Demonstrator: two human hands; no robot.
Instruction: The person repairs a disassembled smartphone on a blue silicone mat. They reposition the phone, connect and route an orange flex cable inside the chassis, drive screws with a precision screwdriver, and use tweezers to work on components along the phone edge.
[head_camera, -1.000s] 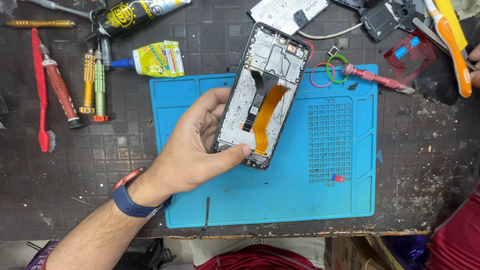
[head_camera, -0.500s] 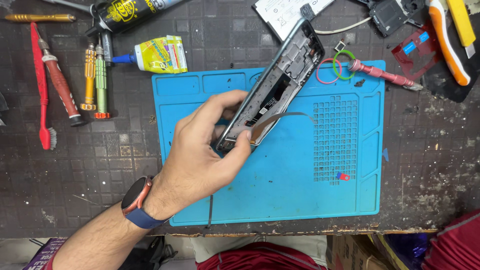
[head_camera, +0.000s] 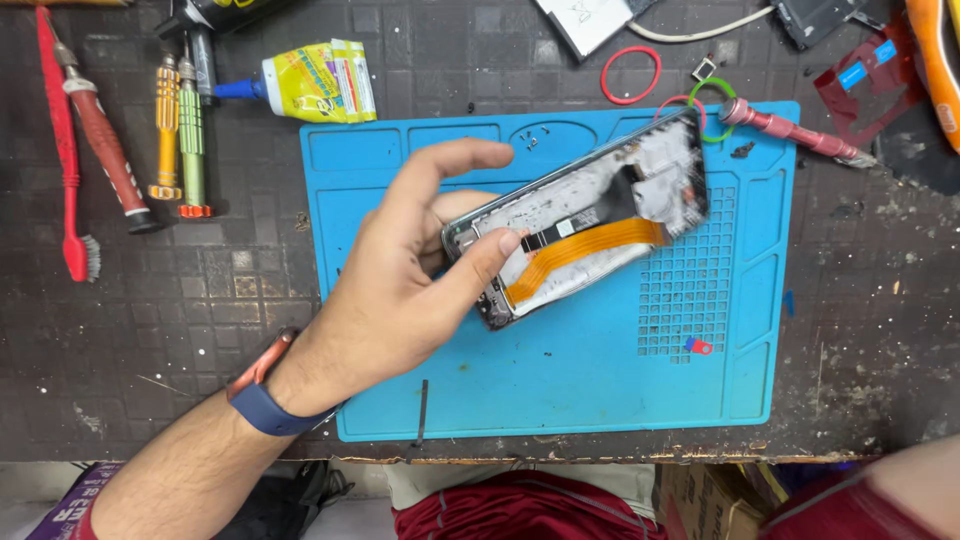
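Now the open phone (head_camera: 590, 225) has tipped flat. My left hand (head_camera: 400, 290) pinches its near end over the blue mat (head_camera: 560, 390); it points toward two o'clock. My right hand isn't showing.

My left hand (head_camera: 400, 290) covers the near end of the opened black phone frame with the orange ribbon cable (head_camera: 590, 225), and my palm hides how my lower fingers grip it. The orange plastic tool (head_camera: 935, 70) and the white flat part (head_camera: 585, 20) run off the top edge.
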